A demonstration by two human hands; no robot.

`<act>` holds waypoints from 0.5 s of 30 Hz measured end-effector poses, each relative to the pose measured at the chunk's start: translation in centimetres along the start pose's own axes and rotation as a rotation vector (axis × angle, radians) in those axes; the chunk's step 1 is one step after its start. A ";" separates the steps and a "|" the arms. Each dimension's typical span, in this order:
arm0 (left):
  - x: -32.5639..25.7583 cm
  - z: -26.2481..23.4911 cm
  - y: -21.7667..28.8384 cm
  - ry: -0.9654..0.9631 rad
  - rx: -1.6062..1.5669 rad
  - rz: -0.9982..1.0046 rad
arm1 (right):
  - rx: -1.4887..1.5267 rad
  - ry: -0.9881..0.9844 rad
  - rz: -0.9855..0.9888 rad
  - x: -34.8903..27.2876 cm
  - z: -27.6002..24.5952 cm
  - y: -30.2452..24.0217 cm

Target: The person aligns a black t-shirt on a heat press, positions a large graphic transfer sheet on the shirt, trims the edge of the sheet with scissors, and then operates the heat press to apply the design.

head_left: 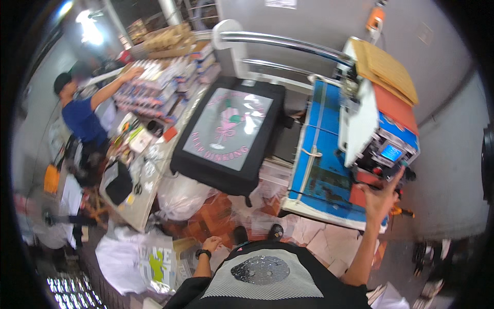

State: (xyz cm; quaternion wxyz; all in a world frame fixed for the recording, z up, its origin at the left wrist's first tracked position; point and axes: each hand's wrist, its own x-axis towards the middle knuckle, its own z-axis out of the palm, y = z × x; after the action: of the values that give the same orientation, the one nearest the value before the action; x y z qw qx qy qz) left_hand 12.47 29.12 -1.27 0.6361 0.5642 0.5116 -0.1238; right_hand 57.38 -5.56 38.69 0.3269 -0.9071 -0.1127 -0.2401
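Note:
My right hand (380,202) reaches up to the control box (391,149) of a press machine with a lit blue screen. Its index finger and thumb are spread apart, and the fingertip is at the knobs and buttons under the screen; whether it touches one I cannot tell. My left hand (210,244), with a dark watch on the wrist, hangs low by my body, fingers loosely stretched and nothing seen in them. Ahead of me, a black shirt (218,175) lies spread on a platen. A shiny clear transfer film (206,129) with a pink and green print covers its front.
Beside the shirt stands a worn blue platform (321,170) with string across it. Chrome rails (288,44) run behind. To the left are a cluttered table (139,206), stacks of packed goods (154,87) and a person in blue (85,118). Plastic bags (182,198) lie on the floor.

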 end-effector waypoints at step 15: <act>7.4 -10.2 2.4 0.110 -0.296 0.148 | -0.082 0.243 -0.120 -2.2 1.9 -3.0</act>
State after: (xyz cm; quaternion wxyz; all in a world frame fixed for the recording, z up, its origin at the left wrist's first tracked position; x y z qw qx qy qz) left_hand 12.29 41.57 -4.07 0.6906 0.5063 0.5156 0.0311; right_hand 55.08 -2.16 37.95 0.2861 -0.8755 -0.1161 -0.3718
